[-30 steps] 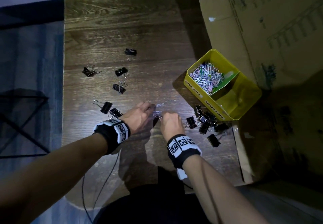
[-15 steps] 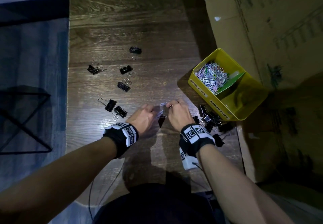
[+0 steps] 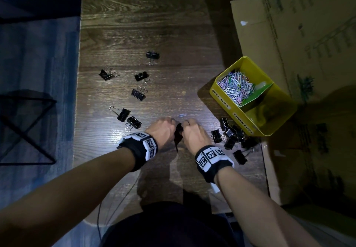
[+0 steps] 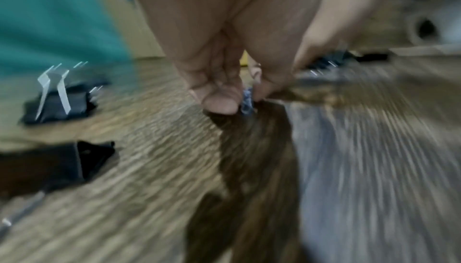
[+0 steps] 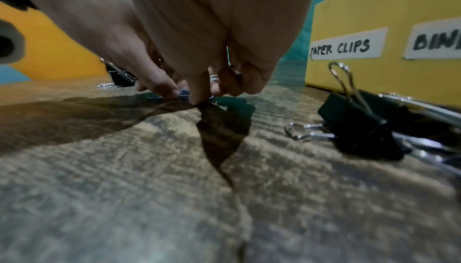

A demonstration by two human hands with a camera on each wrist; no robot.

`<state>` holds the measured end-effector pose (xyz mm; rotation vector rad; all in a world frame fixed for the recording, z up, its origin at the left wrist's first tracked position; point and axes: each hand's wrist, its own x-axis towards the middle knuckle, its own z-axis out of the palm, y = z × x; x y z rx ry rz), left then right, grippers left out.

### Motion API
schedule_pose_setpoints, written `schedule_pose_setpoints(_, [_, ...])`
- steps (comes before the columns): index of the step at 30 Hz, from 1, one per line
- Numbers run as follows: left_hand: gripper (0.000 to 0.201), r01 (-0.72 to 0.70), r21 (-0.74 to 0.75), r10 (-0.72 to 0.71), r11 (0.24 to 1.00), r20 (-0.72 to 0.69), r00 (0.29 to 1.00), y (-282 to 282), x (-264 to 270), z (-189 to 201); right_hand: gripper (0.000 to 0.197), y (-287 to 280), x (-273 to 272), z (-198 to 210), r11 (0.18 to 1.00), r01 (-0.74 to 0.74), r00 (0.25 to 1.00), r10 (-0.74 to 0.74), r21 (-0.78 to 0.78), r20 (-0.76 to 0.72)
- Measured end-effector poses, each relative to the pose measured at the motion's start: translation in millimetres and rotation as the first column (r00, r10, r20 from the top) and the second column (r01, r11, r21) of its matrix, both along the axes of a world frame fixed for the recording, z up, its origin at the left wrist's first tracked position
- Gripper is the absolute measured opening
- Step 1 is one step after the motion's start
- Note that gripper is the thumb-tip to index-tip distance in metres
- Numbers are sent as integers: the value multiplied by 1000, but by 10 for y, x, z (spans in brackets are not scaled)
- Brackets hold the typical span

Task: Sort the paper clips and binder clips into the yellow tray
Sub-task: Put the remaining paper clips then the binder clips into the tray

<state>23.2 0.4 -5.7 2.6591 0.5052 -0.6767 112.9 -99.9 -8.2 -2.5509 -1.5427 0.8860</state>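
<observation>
Hands meet low over a dark wooden table, seen from above. The left hand [image 3: 163,131] has thumb and finger curled tight, pinching a small bluish paper clip [image 4: 247,100] right at the tabletop; the right hand [image 3: 194,135] is curled too, its fingertips [image 5: 197,97] pressing down on the same spot, probably because a flat clip is hard to lift off smooth wood. Just beyond the knuckles lies one loose paper clip [image 3: 182,115]. To the right of the right hand, a heap of black binder clips [image 3: 230,135] sits against the near wall of the yellow tray [image 3: 231,108], likely gathered there for a short reach. More binder clips [image 3: 134,122] lie scattered to the left and farther off. The tray's far compartment, labelled for paper clips, holds a pile of coloured clips [image 3: 236,87]; the binder clip compartment looks unfilled. A cardboard box [image 3: 289,34] stands beyond the tray.
</observation>
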Motion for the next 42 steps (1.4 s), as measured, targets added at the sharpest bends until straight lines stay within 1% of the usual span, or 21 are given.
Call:
schedule_pose_setpoints(3, [25, -68, -73, 64, 995, -56, 996, 66, 93, 59, 29, 53, 50, -14, 995, -96, 995, 96, -27, 19])
schedule_pose_setpoints(6, [22, -44, -57, 41, 997, -55, 998, 78, 110, 44, 30, 125, 67, -14, 977, -199, 978, 202, -76, 44])
schedule_pose_setpoints(11, [25, -3, -13, 4, 1000, 4, 1000, 29, -22, -43, 32, 114, 34, -37, 964, -239, 966, 248, -120, 72])
schedule_pose_setpoints(12, [25, -18, -18, 19, 1000, 30, 999, 21, -53, -44, 33, 97, 27, -40, 964, -237, 967, 247, -123, 66])
schedule_pose_setpoints(13, [24, -51, -48, 54, 998, 65, 996, 14, -83, -51, 33, 80, 22, -37, 965, -233, 969, 241, -116, 56])
schedule_pose_setpoints(15, [19, -130, -122, 141, 984, 85, 986, 26, -132, -37, 31, 57, 12, -37, 969, -224, 973, 229, -101, 33])
schedule_pose_setpoints(17, [16, -189, -170, 203, 967, 72, 977, 61, -170, -49, 30, 33, 4, -67, 978, -199, 980, 199, -65, -6])
schedule_pose_setpoints(19, [6, -272, -212, 286, 939, 36, 958, 115, -200, -71, 33, 6, -1, -92, 987, -156, 987, 155, -27, -39])
schedule_pose_setpoints(21, [12, -333, -254, 350, 908, 24, 936, 156, -232, -105, 36, -22, -7, -94, 994, -113, 992, 113, 5, -58])
schedule_pose_setpoints(24, [18, -371, -331, 412, 868, 59, 909, 178, -263, -77, 34, -34, -32, -81, 998, -43, 995, 46, 36, -83])
schedule_pose_setpoints(26, [23, -417, -404, 482, 814, 71, 873, 177, -305, -64, 34, -26, -50, -78, 999, 1, 994, 3, 34, -112])
schedule_pose_setpoints(28, [22, -496, -486, 589, 720, 49, 807, 196, -363, -74, 32, -21, -59, -94, 998, 38, 989, -31, 41, -144])
schedule_pose_setpoints(29, [19, -540, -532, 649, 652, 23, 760, 218, -388, -82, 29, -21, -46, -98, 996, 68, 985, -59, 51, -164])
schedule_pose_setpoints(31, [16, -591, -661, 754, 462, -58, 654, 270, -439, -88, 20, -21, 15, -55, 983, 174, 962, -155, 64, -225])
schedule_pose_setpoints(33, [17, -576, -776, 823, 257, -136, 552, 301, -461, -76, 15, -38, 114, -14, 950, 306, 897, -269, 54, -352])
schedule_pose_setpoints(34, [17, -555, -810, 839, 191, -159, 520, 315, -455, -66, 10, -51, 160, -6, 920, 388, 836, -330, 48, -438])
schedule_pose_setpoints(35, [18, -534, -833, 848, 145, -174, 501, 324, -440, -46, 8, -59, 199, -10, 880, 473, 761, -384, 43, -522])
schedule_pose_setpoints(37, [23, -476, -878, 855, 49, -210, 475, 340, -373, -2, 17, -90, 236, -5, 777, 629, 602, -461, 31, -652])
schedule_pose_setpoints(39, [34, -417, -908, 841, -41, -257, 476, 369, -262, 69, 22, -138, 257, -4, 678, 735, 430, -475, -7, -767])
schedule_pose_setpoints(41, [46, -382, -921, 814, -73, -277, 511, 380, -135, 148, 32, -174, 267, 10, 591, 802, 245, -453, -84, -857])
schedule_pose_setpoints(42, [46, -382, -920, 806, -84, -288, 517, 381, -71, 183, 33, -189, 270, 21, 564, 817, 173, -441, -122, -881])
